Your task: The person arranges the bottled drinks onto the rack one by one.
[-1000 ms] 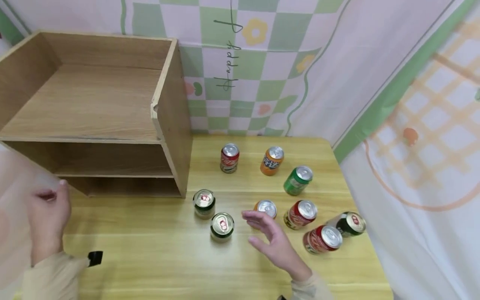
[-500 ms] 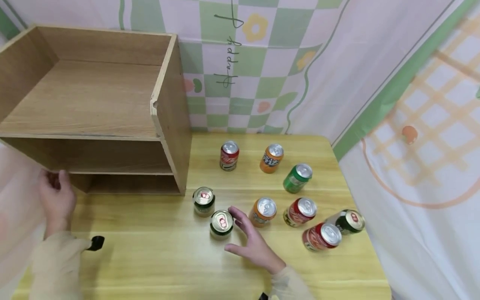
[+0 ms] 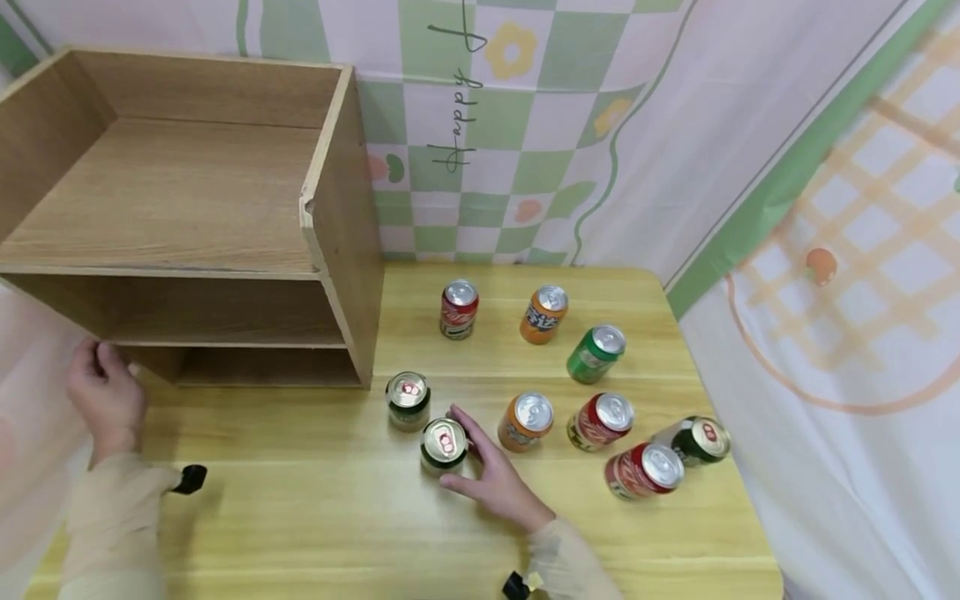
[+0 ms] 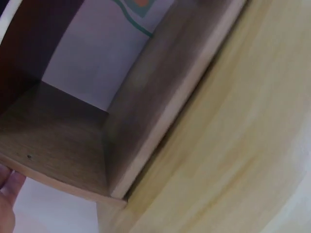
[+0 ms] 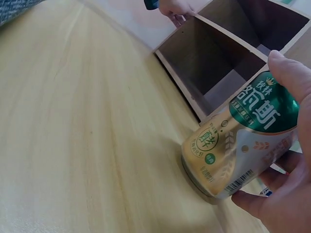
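My right hand (image 3: 498, 483) curves round a green-and-gold drink can (image 3: 442, 443), its thumb on the near side and its fingers behind. In the right wrist view the can (image 5: 238, 141) stands on the table, its printed side partly covered by the hand (image 5: 291, 194). A second can with a dark green top band (image 3: 408, 404) is just behind it. At the far left, my left hand (image 3: 108, 396) grips the front edge of the wooden shelf's (image 3: 345, 225) left side panel. The left wrist view shows only its fingertips (image 4: 12, 187) at that edge.
Several cans stand to the right: a red one (image 3: 458, 310) and an orange one (image 3: 543, 315) at the back, a green one (image 3: 595, 356), another orange one (image 3: 525, 423), two red ones and a black-and-white one (image 3: 693, 442) near the table's right edge. A patterned cloth (image 3: 495, 167) hangs behind.
My right hand has moved left from the orange can to the green-and-gold can and closed in round it. My left hand has come to the shelf's left edge.
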A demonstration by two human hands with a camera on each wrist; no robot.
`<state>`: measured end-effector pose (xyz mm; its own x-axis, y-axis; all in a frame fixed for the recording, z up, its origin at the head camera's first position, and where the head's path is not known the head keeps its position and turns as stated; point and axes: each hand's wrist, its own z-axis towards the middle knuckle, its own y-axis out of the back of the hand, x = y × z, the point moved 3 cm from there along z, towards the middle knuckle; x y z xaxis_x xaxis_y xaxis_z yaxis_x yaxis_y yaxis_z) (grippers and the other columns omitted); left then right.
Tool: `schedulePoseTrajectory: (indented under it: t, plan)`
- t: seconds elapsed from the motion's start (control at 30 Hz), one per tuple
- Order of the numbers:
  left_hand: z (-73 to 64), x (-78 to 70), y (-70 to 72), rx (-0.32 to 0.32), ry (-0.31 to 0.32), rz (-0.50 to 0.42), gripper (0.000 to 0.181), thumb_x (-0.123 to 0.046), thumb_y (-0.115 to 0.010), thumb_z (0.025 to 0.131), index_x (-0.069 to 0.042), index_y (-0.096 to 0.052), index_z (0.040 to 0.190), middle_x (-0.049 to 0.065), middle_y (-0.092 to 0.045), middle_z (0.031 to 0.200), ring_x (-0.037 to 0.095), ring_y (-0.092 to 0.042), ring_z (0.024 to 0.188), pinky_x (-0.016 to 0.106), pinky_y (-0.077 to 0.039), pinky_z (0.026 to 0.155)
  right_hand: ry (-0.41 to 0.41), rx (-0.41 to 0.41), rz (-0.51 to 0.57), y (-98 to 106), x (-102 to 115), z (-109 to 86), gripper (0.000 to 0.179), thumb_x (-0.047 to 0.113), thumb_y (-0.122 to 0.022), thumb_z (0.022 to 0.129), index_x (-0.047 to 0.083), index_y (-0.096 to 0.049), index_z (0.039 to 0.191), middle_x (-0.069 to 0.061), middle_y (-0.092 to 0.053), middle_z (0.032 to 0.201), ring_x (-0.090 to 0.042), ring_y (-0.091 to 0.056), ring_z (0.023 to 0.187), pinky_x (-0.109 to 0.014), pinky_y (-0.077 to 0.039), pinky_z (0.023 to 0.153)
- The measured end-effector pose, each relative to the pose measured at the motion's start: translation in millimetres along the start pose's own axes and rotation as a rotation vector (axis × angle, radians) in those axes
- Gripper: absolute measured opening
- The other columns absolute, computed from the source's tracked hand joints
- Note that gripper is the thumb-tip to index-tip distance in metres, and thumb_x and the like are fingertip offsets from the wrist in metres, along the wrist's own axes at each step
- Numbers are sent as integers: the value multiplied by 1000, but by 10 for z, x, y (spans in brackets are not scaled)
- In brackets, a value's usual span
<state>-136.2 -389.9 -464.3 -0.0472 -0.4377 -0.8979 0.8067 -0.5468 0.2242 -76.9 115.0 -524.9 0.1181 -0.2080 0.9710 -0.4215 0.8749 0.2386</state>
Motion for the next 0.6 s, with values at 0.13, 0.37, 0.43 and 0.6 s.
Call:
schedulePoseTrajectory:
  t: [0.13,0.37,0.43,0.6]
  plan:
    - [-5,43,-14,36,81,-78,41,8,-50,94,-33,-58,98,-22,-56,86,-6,-54,82,13,-45,82,-21,0,-2,-10,-2,29,90,6,-81,84,18,-32,159,-2,-35,162,-22,-31,148,-41,-29,120]
    - [10,84,-16,60,170,-123,42,11,-60,88,-29,-61,100,-23,-61,89,-5,-58,86,12,-48,83,-40,0,2,-18,-22,52,82,7,-80,85,18,-39,156,-2,-39,159,-23,-40,143,-39,-32,119]
    - [17,99,-7,80,152,-85,42,10,-62,89,-31,-62,100,-27,-60,88,-7,-59,86,11,-48,83,-36,-1,13,-19,-32,49,82,8,-80,86,20,-39,155,-1,-40,159,-22,-41,142,-37,-32,119]
    - [25,97,14,138,63,17,30,3,-65,92,-26,-66,98,-37,-57,85,-14,-56,82,7,-46,82,-37,-5,21,-21,-40,57,87,5,-80,84,18,-35,158,-2,-36,161,-24,-39,144,-33,-32,118]
